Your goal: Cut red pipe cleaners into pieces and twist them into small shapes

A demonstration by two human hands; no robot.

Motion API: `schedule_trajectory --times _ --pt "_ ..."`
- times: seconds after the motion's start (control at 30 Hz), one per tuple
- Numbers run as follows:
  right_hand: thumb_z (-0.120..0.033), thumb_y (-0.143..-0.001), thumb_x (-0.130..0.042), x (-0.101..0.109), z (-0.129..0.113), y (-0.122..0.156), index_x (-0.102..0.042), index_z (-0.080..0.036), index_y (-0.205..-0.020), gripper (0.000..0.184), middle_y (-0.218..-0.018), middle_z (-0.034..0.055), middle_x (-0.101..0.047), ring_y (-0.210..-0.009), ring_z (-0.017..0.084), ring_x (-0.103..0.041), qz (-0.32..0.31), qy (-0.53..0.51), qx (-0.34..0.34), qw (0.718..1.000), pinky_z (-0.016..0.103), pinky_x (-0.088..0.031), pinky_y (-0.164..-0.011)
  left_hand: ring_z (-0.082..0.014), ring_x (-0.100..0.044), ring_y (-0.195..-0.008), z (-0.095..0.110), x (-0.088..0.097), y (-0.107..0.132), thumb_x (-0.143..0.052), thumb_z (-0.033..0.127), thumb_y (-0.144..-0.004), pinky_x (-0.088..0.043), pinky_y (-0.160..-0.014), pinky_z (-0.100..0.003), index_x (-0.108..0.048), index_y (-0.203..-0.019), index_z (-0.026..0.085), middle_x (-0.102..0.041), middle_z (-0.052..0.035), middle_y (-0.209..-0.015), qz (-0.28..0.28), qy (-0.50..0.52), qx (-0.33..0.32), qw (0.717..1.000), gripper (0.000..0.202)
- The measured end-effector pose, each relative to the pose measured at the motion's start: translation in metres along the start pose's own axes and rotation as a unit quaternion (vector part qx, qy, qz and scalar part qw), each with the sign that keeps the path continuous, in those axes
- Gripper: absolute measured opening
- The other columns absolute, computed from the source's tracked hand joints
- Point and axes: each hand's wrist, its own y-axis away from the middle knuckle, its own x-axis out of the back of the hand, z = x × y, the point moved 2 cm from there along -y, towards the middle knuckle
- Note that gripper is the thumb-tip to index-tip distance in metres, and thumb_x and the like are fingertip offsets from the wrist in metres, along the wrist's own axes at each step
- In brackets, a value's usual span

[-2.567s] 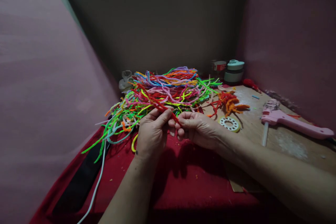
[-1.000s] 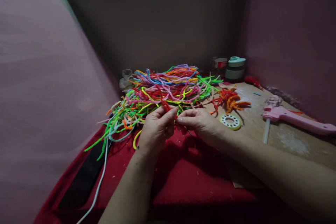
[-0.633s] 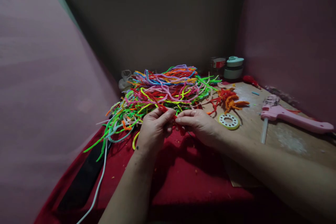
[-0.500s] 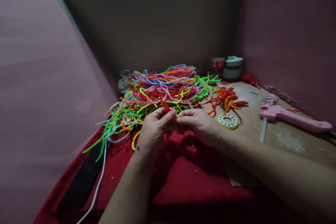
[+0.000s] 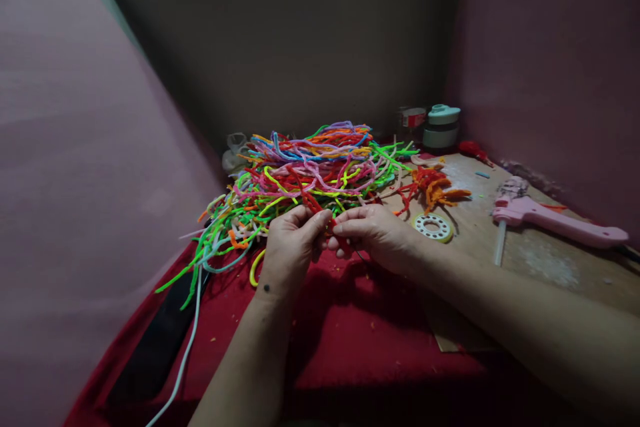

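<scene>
Red pipe cleaners stick up from between my two hands, over the front of the table. My left hand is closed, pinching them between thumb and fingers. From the right, my right hand pinches the same red piece lower down, its fingertips almost touching the left ones. The part inside the fingers is mostly hidden. Just behind the hands lies a big heap of pipe cleaners in many colours. A bunch of red and orange pipe cleaners rests to the right.
A pink glue gun and a tape roll lie on a brown board at right. Behind stands a mint-lidded container. A black phone-like slab and white cable lie left on the red cloth.
The red pipe cleaners between my hands now lean further left, with a longer end showing. Both hands keep their pinch in nearly the same place; the view has shifted slightly.
</scene>
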Motion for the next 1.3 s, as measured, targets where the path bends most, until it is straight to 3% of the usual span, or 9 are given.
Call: schedule_trajectory --times 0.47,0.67,0.73,0.83,0.93,1.03,1.17,1.23,1.3 --pt "-0.012 -0.07 -0.057 0.002 0.001 -0.001 -0.059 -0.01 -0.064 0.007 -0.057 0.0052 -0.065 -0.044 0.009 -0.056 0.054 -0.005 -0.05 0.997 0.02 -0.039 -0.045 -0.0052 -0.038 -0.031 0.004 -0.003 0.003 -0.064 0.032 -0.071 -0.026 -0.031 -0.016 -0.05 -0.056 0.015 -0.048 0.0051 -0.038 0.041 -0.057 0.011 0.997 0.026" --pt "-0.013 -0.07 -0.058 0.005 -0.001 -0.003 -0.059 -0.011 -0.063 0.008 -0.054 0.0036 -0.063 -0.042 0.008 -0.055 0.044 -0.025 -0.043 0.998 0.019 -0.04 -0.045 -0.0068 -0.042 -0.038 0.008 -0.001 0.005 -0.06 0.029 -0.076 -0.032 -0.037 -0.018 -0.055 -0.064 0.016 -0.051 0.0039 -0.046 -0.011 -0.115 -0.053 0.992 0.018" --pt "-0.013 -0.07 -0.058 0.007 -0.004 -0.003 -0.059 -0.011 -0.061 0.009 -0.053 0.003 -0.063 -0.041 0.008 -0.054 0.036 -0.021 -0.045 0.998 0.019 -0.04 -0.043 -0.0084 -0.05 -0.051 0.01 0.002 0.005 -0.058 0.023 -0.078 -0.039 -0.048 -0.019 -0.061 -0.074 0.016 -0.057 0.0013 -0.06 -0.029 -0.173 -0.153 0.972 0.009" --pt "-0.012 -0.068 -0.057 0.009 -0.007 -0.003 -0.057 -0.011 -0.058 0.01 -0.052 0.0026 -0.062 -0.039 0.008 -0.052 0.029 -0.011 -0.053 0.998 0.018 -0.039 -0.041 -0.0097 -0.053 -0.068 0.012 0.008 0.006 -0.055 0.017 -0.081 -0.041 -0.06 -0.02 -0.066 -0.086 0.019 -0.056 -0.0012 -0.076 -0.012 -0.291 -0.325 0.9 0.012" --pt "-0.012 -0.066 -0.057 0.01 -0.009 -0.003 -0.058 -0.011 -0.059 0.007 -0.05 0.002 -0.061 -0.038 0.008 -0.051 0.017 -0.008 -0.051 0.999 0.018 -0.039 -0.041 -0.0083 -0.049 -0.064 0.01 0.012 0.007 -0.054 0.016 -0.082 -0.037 -0.054 -0.019 -0.065 -0.096 0.024 -0.051 0.0005 -0.075 0.01 -0.377 -0.411 0.83 0.019" --pt "-0.012 -0.063 -0.057 0.011 -0.011 -0.003 -0.059 -0.01 -0.058 0.006 -0.048 0.0013 -0.06 -0.036 0.007 -0.05 -0.007 0.012 -0.052 0.999 0.017 -0.036 -0.037 -0.0097 -0.046 -0.064 0.012 0.012 0.009 -0.052 0.018 -0.083 -0.033 -0.051 -0.02 -0.065 -0.091 0.022 -0.048 -0.0002 -0.076 0.003 -0.467 -0.433 0.771 0.016" --pt "-0.014 -0.061 -0.059 0.012 -0.015 -0.004 -0.057 -0.011 -0.053 0.008 -0.045 0.0013 -0.059 -0.034 0.008 -0.047 -0.038 0.051 -0.048 0.997 0.019 -0.033 -0.036 -0.0163 -0.047 -0.077 0.026 0.009 0.014 -0.048 0.022 -0.085 -0.037 -0.063 -0.027 -0.063 -0.082 0.018 -0.054 -0.005 -0.083 -0.022 -0.546 -0.432 0.718 0.015" --pt "-0.014 -0.06 -0.06 0.01 -0.017 -0.003 -0.057 -0.012 -0.053 0.008 -0.044 0.0009 -0.058 -0.034 0.008 -0.046 -0.041 0.072 -0.039 0.996 0.02 -0.034 -0.037 -0.0178 -0.046 -0.078 0.034 0.007 0.015 -0.047 0.023 -0.085 -0.037 -0.068 -0.031 -0.06 -0.076 0.017 -0.056 -0.0055 -0.081 -0.055 -0.559 -0.415 0.716 0.017" --pt "-0.014 -0.061 -0.059 0.007 -0.018 -0.002 -0.057 -0.012 -0.055 0.007 -0.044 0.0002 -0.058 -0.035 0.008 -0.046 -0.039 0.103 -0.029 0.994 0.02 -0.035 -0.039 -0.0165 -0.045 -0.071 0.04 0.007 0.015 -0.047 0.023 -0.084 -0.035 -0.066 -0.031 -0.055 -0.068 0.017 -0.055 -0.0036 -0.073 -0.092 -0.55 -0.365 0.745 0.019"
